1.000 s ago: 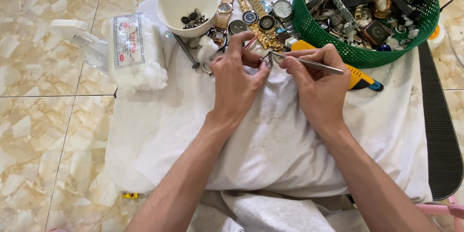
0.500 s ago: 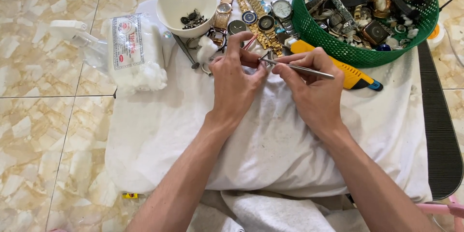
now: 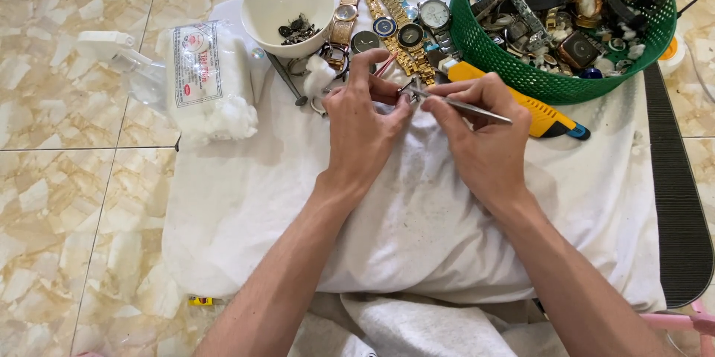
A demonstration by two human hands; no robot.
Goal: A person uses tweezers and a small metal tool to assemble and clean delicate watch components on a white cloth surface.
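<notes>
Both hands barely shifted: left hand point(image 3: 363, 122) fingers pinch a small part, right hand point(image 3: 480, 130) fingers grip tweezers point(image 3: 462, 105).

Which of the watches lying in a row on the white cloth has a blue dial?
The round blue-dial watch, lying between the rose-gold square watch and the gold-band dark-dial watch. The silver watch further right has a pale dial.

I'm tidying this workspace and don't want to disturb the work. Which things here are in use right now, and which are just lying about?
In use:
left hand
right hand
tweezers
small metal part pinched between the hands

Lying about:
white bowl of small dark parts
row of watches
green basket of watches
bag of cotton
yellow utility knife
white cloth
</notes>
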